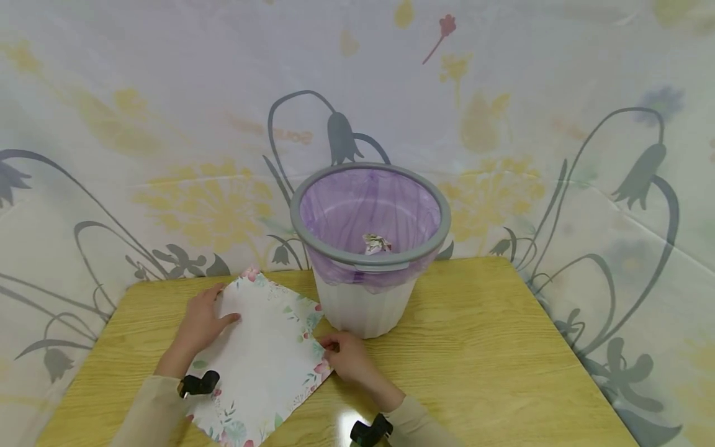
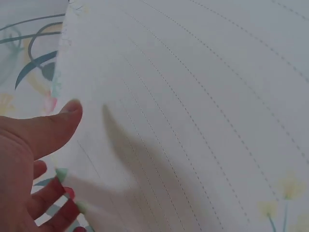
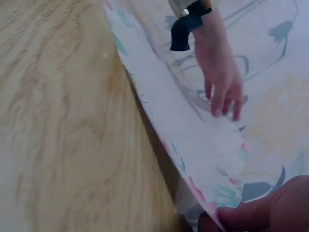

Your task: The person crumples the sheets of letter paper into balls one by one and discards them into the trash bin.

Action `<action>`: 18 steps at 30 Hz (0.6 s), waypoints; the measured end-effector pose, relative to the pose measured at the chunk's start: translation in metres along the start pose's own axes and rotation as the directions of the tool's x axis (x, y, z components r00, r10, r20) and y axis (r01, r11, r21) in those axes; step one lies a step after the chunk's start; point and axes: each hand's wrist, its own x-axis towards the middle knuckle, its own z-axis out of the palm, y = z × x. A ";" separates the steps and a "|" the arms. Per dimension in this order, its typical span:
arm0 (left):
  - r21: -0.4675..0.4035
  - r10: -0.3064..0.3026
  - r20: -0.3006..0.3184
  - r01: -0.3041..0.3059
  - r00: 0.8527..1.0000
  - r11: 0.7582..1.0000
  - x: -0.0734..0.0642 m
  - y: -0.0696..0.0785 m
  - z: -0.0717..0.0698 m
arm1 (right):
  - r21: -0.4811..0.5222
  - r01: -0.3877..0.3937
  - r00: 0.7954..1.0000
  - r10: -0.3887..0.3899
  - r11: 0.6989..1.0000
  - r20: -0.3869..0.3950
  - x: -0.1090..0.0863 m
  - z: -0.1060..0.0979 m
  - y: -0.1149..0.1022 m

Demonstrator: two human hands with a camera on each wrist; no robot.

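Note:
A white sheet of paper [image 1: 262, 347] with a floral border lies slantwise on the left of the table; in the left wrist view its face carries rows of dashed lines. At its left edge my left hand [image 1: 202, 320] has its thumb spread over the face and its fingers extended along the border. With thumb and fingers, my right hand [image 1: 349, 360] pinches the right edge near a corner. In the right wrist view the pinched paper edge [image 3: 193, 188] stands raised off the tabletop. The right fingertips are partly hidden.
Just behind the sheet stands a white bin [image 1: 363, 304] with a grey rim and a purple liner [image 1: 368, 192]. A crumpled foil-like scrap [image 1: 377, 244] lies inside. The yellow wooden table [image 1: 475, 354] meets a flower-printed cloth [image 1: 503, 74] at the back.

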 end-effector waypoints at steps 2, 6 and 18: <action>-0.036 0.000 -0.063 -0.002 0.998 0.999 -0.001 0.002 -0.001 | -0.036 0.015 1.000 -0.015 0.999 -0.011 0.000 -0.001 0.002; -0.089 0.027 -0.168 -0.043 0.985 0.995 -0.003 0.009 -0.002 | -0.053 0.037 0.998 -0.039 0.998 -0.043 -0.001 -0.001 0.003; -0.283 0.118 -0.162 -0.161 0.980 0.946 -0.036 0.042 0.018 | 0.403 -0.126 0.992 0.125 0.907 0.029 -0.004 0.007 -0.001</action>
